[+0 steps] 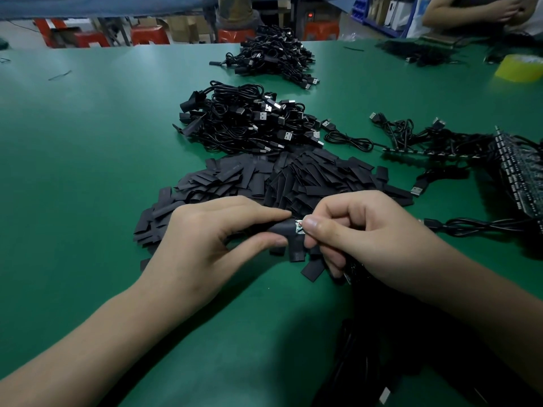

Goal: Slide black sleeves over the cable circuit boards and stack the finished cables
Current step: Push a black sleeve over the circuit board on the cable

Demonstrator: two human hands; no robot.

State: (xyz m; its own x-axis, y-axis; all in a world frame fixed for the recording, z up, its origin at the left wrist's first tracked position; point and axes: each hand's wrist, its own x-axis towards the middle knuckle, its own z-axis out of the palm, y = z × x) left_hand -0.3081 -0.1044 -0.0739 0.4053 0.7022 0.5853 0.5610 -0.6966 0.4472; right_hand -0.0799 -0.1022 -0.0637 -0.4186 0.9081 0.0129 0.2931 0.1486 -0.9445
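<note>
Two hands are at work near the front edge; what does each one have?

The left hand (205,230) pinches a black sleeve (282,229) between thumb and forefinger, so its grip is closed on that sleeve. The right hand (367,230) pinches the end of a small circuit board (299,225) with thumb and forefinger. Its other fingers are curled underneath; what they hold down there is too dark to tell.

How far on is the sleeve?

Part way. A short bit of the board shows between the sleeve's mouth and the right thumb. Both are held just above the green counter (88,142), over the near edge of the heap of loose sleeves (293,174).

And the cables?

One pile of coiled cables (244,121) lies just behind the heap, its plugs mostly pointing right, with sleeved ends sticking out on its left side. A second pile (273,54) lies farther back, apart from the first. To the right, a panel of boards (517,177) with cables attached reaches the picture's edge, and a loose cable (484,224) lies between it and the right hand. A dark bundle of cables (382,348) sits under the right forearm.

Anything else?

A yellow roll of tape (520,67) stands at the far right. Another person's arm (470,13) shows at the far corner, and red stools (150,35) stand beyond the counter.
</note>
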